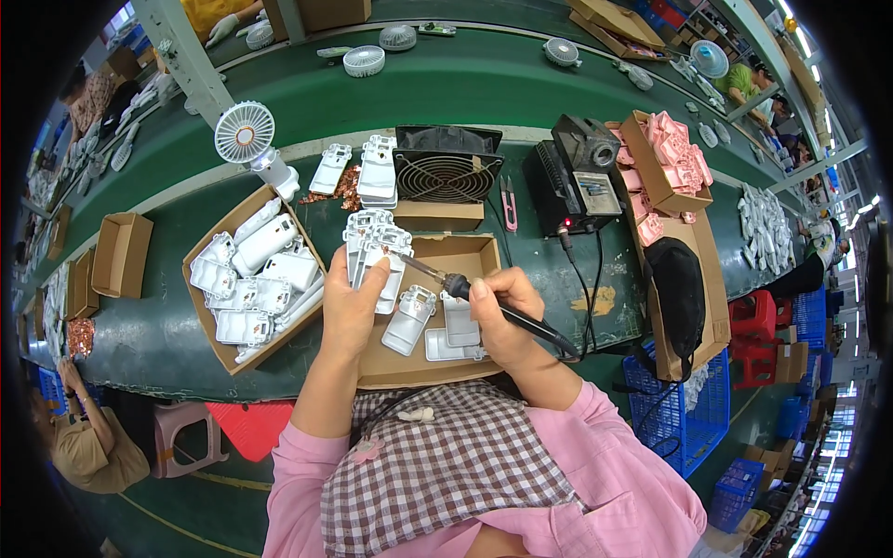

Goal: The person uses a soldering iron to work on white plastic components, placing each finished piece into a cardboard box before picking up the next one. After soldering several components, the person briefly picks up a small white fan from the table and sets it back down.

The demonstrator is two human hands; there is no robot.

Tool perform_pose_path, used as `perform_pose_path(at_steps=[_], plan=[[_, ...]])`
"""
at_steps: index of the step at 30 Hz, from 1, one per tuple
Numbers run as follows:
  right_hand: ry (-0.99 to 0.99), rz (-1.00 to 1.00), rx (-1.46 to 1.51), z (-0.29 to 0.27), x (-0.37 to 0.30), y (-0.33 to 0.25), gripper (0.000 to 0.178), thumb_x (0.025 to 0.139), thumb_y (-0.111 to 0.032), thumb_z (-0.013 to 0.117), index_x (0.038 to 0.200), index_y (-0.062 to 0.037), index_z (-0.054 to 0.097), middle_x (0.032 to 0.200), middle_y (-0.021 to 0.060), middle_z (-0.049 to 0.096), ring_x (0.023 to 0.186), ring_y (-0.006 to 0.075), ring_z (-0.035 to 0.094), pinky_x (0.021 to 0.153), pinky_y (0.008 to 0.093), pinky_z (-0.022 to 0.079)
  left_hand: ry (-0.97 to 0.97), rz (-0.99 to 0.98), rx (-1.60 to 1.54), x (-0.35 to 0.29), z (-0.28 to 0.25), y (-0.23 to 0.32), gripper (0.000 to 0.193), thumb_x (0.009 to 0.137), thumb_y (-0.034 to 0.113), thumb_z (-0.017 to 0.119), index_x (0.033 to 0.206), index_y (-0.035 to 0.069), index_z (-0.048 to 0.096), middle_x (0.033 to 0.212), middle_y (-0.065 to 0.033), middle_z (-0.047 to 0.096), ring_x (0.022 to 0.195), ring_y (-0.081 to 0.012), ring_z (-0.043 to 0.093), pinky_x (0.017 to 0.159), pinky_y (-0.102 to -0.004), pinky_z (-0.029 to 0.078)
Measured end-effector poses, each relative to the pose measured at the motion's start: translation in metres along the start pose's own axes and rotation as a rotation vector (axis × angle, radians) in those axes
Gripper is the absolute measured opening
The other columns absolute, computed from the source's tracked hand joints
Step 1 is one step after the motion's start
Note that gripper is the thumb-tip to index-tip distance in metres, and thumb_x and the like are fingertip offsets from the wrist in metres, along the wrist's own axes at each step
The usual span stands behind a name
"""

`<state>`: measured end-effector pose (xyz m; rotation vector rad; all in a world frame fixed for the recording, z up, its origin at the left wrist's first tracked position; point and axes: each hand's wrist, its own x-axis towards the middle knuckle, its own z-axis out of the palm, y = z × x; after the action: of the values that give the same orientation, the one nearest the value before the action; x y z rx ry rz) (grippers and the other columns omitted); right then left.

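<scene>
My left hand (352, 302) is closed around several white plastic casings (377, 240), held together above the left edge of a shallow cardboard tray (400, 369). My right hand (507, 314) grips a black-handled soldering iron (458, 285). The iron's metal tip points up and left at the held casings; whether it touches them I cannot tell. In the tray below lie several loose white casings (407, 321). Left of my left hand, a cardboard box (206, 321) is filled with white casings. The iron's cable runs right toward a black soldering station (581, 191) with a lit red light.
Behind the tray stand a black fan (448, 172), stacked white casings (378, 170), copper-coloured small parts (349, 189) and pink-handled tweezers (509, 203). A white handheld fan (246, 135) stands back left. At right, a box (642, 153) holds pink parts. A conveyor (465, 79) carries fans behind.
</scene>
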<state>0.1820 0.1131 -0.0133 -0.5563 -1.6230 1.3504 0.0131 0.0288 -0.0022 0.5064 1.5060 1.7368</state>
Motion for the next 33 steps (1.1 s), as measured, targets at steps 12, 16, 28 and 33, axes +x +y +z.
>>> perform_pose_path(at_steps=[12,16,28,33], plan=[[0.001,0.033,0.028,0.0005,0.0009,-0.0018,0.016,0.088,-0.011,0.064,0.083,-0.0013,0.053,0.067,0.0017,0.058,0.058,0.0044,0.049,0.052,0.0208,0.041,-0.004,-0.030,0.027,-0.0004,-0.0001,-0.0028,0.028,0.087,0.008,0.060,0.111,0.000,0.050,0.090,-0.0048,0.060,0.067,-0.0072,0.057,0.051,-0.0229,0.049],[-0.017,0.029,0.024,0.0012,0.0022,-0.0055,0.016,0.088,-0.012,0.064,0.083,-0.0012,0.053,0.068,0.0023,0.058,0.059,0.0049,0.051,0.052,0.0210,0.041,-0.002,-0.012,0.027,0.0007,-0.0006,-0.0056,0.029,0.086,0.008,0.060,0.112,0.000,0.049,0.091,-0.0049,0.060,0.068,-0.0073,0.057,0.052,-0.0229,0.049],[-0.029,0.052,-0.020,0.0005,0.0022,-0.0049,0.016,0.087,-0.012,0.064,0.082,-0.0016,0.053,0.068,0.0036,0.059,0.058,0.0065,0.052,0.053,0.0225,0.043,-0.018,-0.018,0.046,-0.0001,-0.0013,-0.0039,0.030,0.086,0.008,0.060,0.112,-0.001,0.049,0.091,-0.0057,0.060,0.069,-0.0083,0.057,0.053,-0.0235,0.049],[0.010,0.010,0.077,-0.0026,-0.0015,-0.0018,0.015,0.088,-0.010,0.062,0.084,-0.0024,0.050,0.067,0.0037,0.057,0.058,0.0064,0.051,0.053,0.0222,0.042,-0.018,-0.016,-0.050,0.0024,-0.0037,-0.0075,0.034,0.084,0.006,0.062,0.115,-0.001,0.048,0.098,-0.0070,0.060,0.082,-0.0095,0.058,0.071,-0.0230,0.049]])
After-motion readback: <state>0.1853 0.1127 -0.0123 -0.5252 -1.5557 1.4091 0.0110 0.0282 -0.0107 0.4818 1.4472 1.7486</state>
